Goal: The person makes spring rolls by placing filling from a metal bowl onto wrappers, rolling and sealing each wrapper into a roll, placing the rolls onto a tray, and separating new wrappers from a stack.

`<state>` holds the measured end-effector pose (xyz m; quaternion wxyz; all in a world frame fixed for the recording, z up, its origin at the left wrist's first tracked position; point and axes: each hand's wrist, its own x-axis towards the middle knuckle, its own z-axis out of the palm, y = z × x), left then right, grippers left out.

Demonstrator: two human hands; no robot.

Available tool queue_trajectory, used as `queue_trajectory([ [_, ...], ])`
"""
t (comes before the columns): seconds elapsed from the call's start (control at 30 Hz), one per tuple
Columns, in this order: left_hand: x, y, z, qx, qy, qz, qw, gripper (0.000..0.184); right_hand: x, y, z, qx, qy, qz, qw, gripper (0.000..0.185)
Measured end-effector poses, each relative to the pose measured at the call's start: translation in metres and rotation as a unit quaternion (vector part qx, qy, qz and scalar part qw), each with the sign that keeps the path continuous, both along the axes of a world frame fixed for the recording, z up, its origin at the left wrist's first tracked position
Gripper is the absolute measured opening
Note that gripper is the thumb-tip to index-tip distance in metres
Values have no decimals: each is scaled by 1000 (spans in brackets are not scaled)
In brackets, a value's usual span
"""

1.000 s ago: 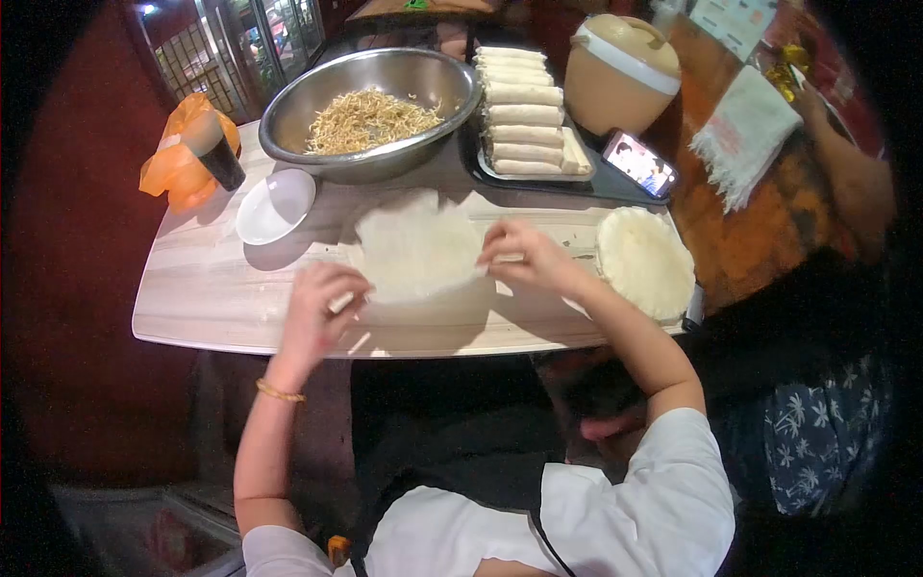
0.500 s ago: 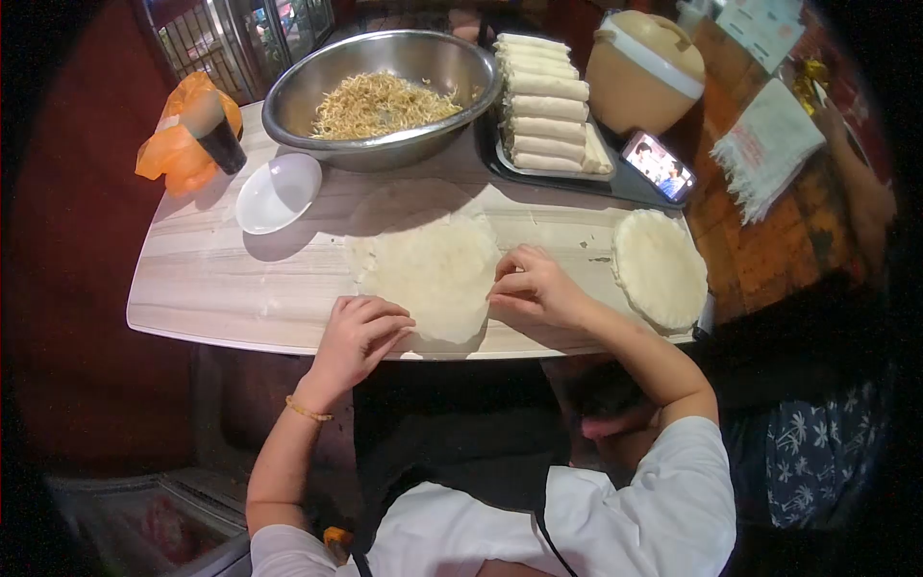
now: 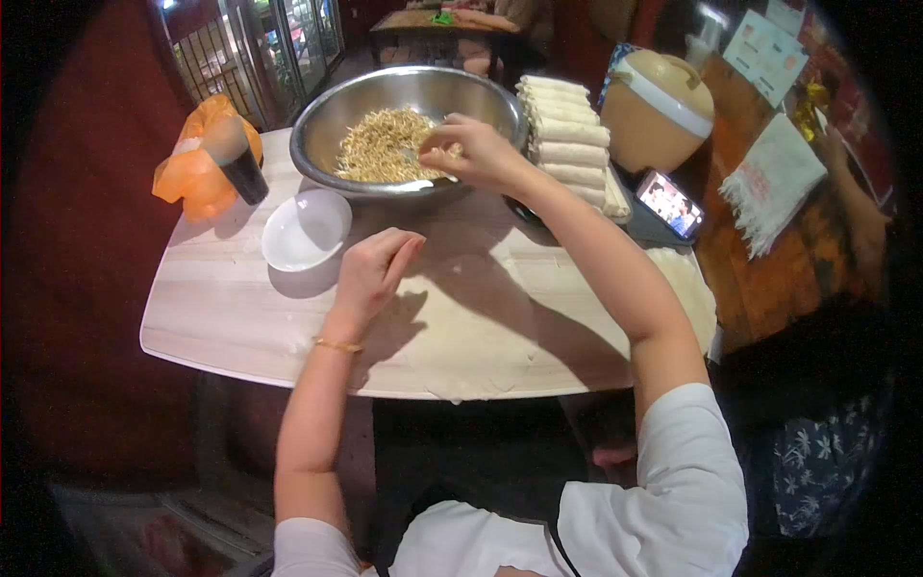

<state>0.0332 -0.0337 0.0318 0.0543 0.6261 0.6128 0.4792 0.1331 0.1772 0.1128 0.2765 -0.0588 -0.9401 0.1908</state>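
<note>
The right hand curled over the near side of the steel mixing bowl, by the bean sprouts; its grip could not be told. Well apart, the left hand, fingers drawn together and seemingly empty, hung above the desk. The thin wrapper slightly overlapped the front edge, so a brushing forearm could drag or tear it.

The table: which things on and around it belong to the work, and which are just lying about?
Likely part of the work:
steel bowl
shredded food, with the right hand at it
pale rolls
pale round sheets
white dish, perhaps; its use is unclear

Probably just lying about:
lit phone
orange bag
cup
beige container
fringed cloth
</note>
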Motion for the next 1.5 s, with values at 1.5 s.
queue_trajectory([
  [1.5, -31, 20, -37, -11, 112, 94, 989, 36, -99, 79, -50, 32, -457, 48, 888, 40],
])
